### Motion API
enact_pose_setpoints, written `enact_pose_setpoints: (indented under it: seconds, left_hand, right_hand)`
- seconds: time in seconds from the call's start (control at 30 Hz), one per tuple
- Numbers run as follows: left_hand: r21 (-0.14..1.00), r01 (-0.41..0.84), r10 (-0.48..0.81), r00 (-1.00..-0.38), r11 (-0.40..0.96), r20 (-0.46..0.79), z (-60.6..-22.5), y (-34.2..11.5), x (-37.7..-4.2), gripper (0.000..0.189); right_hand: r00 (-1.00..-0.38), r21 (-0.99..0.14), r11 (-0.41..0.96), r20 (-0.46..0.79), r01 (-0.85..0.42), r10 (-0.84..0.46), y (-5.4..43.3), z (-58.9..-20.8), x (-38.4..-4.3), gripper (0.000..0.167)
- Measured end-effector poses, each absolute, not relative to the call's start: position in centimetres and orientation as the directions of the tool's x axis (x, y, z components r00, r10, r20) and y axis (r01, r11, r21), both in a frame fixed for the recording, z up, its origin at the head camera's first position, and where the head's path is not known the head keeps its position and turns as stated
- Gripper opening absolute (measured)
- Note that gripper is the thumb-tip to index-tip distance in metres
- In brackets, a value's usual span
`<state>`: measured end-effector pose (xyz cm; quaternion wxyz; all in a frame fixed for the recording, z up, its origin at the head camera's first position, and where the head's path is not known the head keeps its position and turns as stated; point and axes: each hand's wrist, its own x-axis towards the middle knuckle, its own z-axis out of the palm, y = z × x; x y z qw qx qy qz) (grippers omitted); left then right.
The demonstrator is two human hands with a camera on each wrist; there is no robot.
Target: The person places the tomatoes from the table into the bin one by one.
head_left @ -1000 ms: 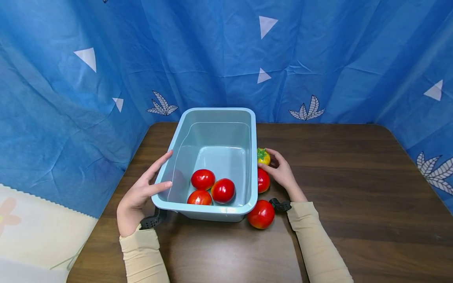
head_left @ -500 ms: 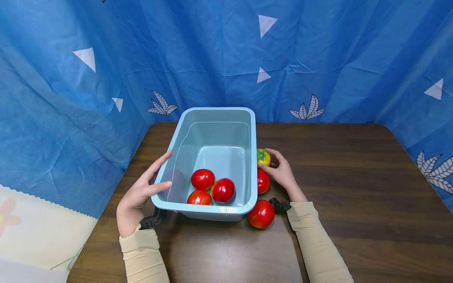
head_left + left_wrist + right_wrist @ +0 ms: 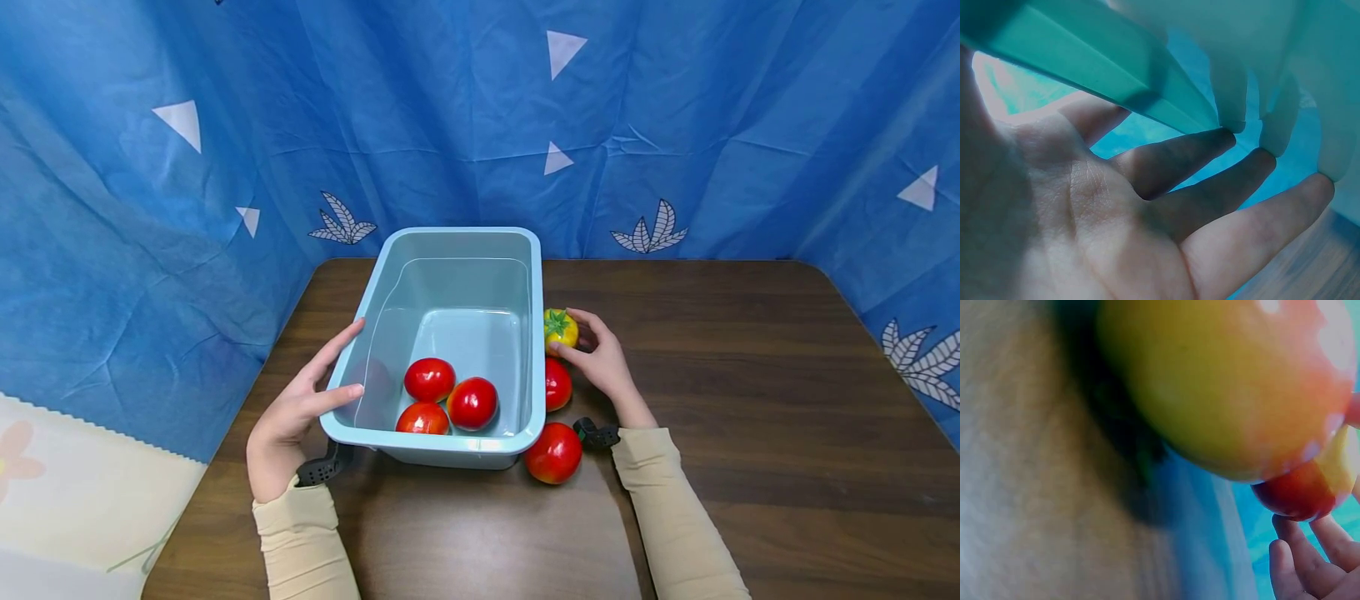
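In the head view, my left hand (image 3: 296, 408) holds the left rim of a light blue plastic bin (image 3: 442, 439). Its thumb lies over the rim; the left wrist view shows the fingertips against the outer wall. Three shiny red round fruits (image 3: 473, 403) lie at the near end inside. My right hand (image 3: 606, 365) grips a yellow tomato (image 3: 562, 332) with a green leafy top, just right of the bin. The right wrist view shows this tomato's red and yellow side (image 3: 1300, 492) between my fingers.
Outside the bin's right wall, one red fruit (image 3: 557, 386) sits below my right hand, partly hidden by the rim. Another red fruit (image 3: 553, 454) lies by the near right corner, close to my right wrist strap. A blue curtain (image 3: 465, 117) borders the brown table (image 3: 750, 375).
My right hand has moved slightly up and to the right with the yellow tomato, so more of it shows beside the bin. The left hand, bin and red fruits have stayed put.
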<state>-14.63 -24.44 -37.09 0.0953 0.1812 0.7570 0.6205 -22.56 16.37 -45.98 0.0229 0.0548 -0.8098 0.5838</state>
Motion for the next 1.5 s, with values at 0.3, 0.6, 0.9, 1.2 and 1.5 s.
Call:
enact_pose_setpoints:
  seconds: [0.3,0.6,0.9,1.2,1.5]
  left_hand:
    - [0.975,0.149,0.389,-0.918,0.166,0.074,-37.1,-24.4,-14.6,0.075]
    - [0.977,0.142,0.382,-0.921,0.162,0.070,-37.0,-24.4,-14.5,0.075]
    - [0.976,0.147,0.387,-0.919,0.164,0.073,-37.0,-24.3,-14.5,0.075]
    - [0.977,0.145,0.393,-0.916,0.155,0.074,-37.0,-24.4,-14.6,0.075]
    - [0.974,0.152,0.389,-0.918,0.167,0.076,-36.9,-24.4,-14.6,0.075]
  right_hand:
    - [-0.983,-0.928,0.327,0.178,-0.180,-0.036,16.5,-44.6,-22.1,0.062]
    - [-0.972,-0.930,0.285,0.230,-0.232,-0.040,16.7,-42.7,-21.4,0.060]
    - [-0.967,-0.926,0.282,0.253,-0.250,-0.029,16.7,-40.0,-20.2,0.061]
    - [-0.948,-0.905,0.286,0.318,-0.313,-0.031,15.5,-35.6,-17.5,0.055]
    - [-0.936,-0.893,0.296,0.352,-0.339,-0.013,15.5,-34.6,-16.7,0.053]
